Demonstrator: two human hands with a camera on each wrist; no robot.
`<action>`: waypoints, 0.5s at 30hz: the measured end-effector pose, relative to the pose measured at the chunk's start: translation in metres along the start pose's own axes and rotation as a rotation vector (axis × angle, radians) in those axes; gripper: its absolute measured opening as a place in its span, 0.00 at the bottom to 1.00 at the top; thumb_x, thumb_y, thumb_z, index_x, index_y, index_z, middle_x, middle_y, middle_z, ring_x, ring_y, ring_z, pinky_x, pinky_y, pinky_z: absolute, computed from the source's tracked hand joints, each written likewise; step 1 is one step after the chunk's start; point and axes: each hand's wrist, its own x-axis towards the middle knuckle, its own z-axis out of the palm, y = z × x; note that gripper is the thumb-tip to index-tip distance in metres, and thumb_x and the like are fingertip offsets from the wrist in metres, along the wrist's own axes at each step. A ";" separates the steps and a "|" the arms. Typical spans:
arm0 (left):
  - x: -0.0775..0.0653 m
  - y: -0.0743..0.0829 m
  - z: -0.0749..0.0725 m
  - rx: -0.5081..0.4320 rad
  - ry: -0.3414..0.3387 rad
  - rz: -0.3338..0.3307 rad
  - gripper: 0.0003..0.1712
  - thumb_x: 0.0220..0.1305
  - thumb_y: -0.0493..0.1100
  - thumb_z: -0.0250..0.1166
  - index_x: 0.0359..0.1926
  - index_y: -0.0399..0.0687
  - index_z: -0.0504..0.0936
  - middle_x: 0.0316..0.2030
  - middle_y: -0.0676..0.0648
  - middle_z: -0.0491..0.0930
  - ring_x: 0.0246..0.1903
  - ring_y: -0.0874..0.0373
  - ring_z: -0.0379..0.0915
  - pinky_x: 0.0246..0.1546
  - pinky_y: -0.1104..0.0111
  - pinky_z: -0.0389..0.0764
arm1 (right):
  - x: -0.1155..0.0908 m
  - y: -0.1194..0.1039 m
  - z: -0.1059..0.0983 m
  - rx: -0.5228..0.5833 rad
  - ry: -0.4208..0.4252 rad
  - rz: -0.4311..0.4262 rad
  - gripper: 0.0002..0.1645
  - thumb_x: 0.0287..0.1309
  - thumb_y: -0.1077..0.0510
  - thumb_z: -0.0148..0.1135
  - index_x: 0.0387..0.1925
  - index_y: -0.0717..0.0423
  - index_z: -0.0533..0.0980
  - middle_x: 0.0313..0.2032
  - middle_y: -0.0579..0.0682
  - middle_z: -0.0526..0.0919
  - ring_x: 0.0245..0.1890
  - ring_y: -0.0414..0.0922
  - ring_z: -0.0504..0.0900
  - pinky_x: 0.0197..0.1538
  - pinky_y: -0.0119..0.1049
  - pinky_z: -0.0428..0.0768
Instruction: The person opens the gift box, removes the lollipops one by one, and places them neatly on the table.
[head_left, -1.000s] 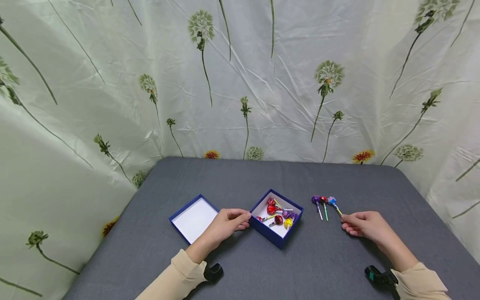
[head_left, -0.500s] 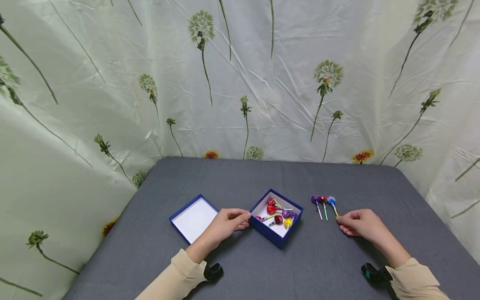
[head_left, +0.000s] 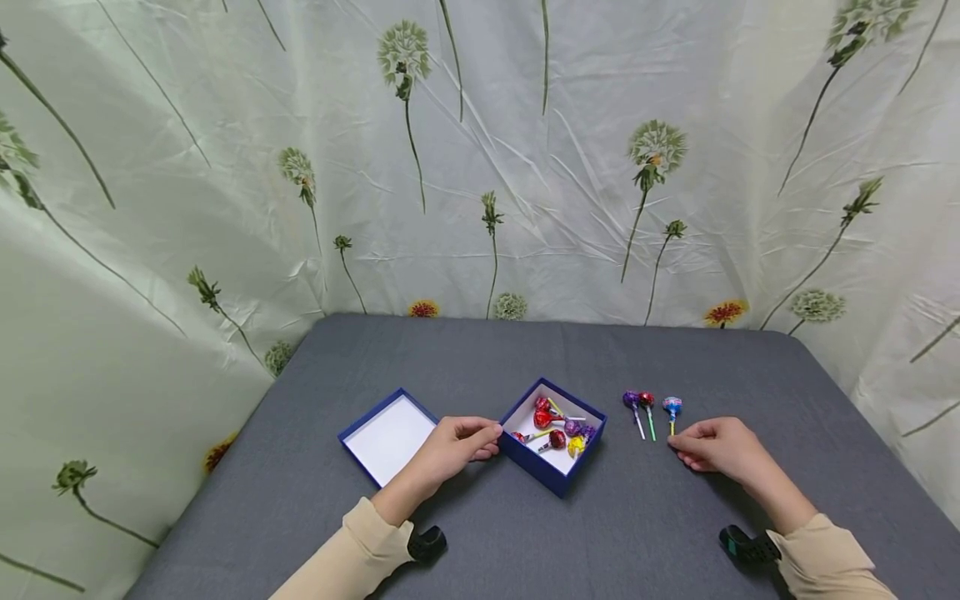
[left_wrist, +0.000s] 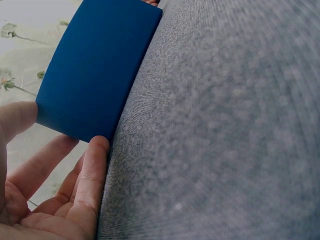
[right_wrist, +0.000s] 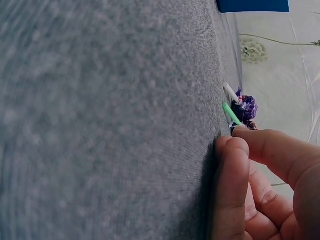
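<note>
In the head view, my left hand holds the left corner of a blue open box; its thumb is at the rim and its fingertips press the side, as the left wrist view shows. Inside lie several wrapped lollipops, red, purple and yellow. My right hand pinches the yellow stick end of a blue-wrapped lollipop, whose head points away from me. Just left of it lie a red lollipop with a green stick and a purple lollipop with a white stick. The fingers hide part of the held stick.
A blue-edged box lid, white inside, lies on the grey table left of the box, partly covered by the left hand. A white curtain with printed flowers hangs behind the table.
My right hand has shifted left and swung the blue-wrapped lollipop from a slant to pointing straight away; its head now sits farther from the red one. My left hand and the box have stayed still.
</note>
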 end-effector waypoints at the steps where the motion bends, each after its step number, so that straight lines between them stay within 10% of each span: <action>1: 0.000 0.000 0.000 0.000 0.000 0.000 0.21 0.79 0.50 0.65 0.58 0.37 0.87 0.51 0.43 0.89 0.47 0.58 0.87 0.55 0.64 0.90 | 0.000 -0.001 0.000 -0.010 0.004 -0.001 0.13 0.71 0.58 0.70 0.36 0.67 0.85 0.23 0.41 0.85 0.23 0.32 0.81 0.29 0.26 0.85; 15: 0.001 0.002 0.001 -0.002 0.006 -0.005 0.21 0.79 0.49 0.66 0.58 0.37 0.88 0.50 0.44 0.89 0.46 0.59 0.87 0.54 0.65 0.90 | 0.005 -0.007 0.001 -0.092 0.013 -0.006 0.13 0.70 0.58 0.70 0.34 0.66 0.85 0.23 0.42 0.84 0.24 0.35 0.81 0.29 0.27 0.84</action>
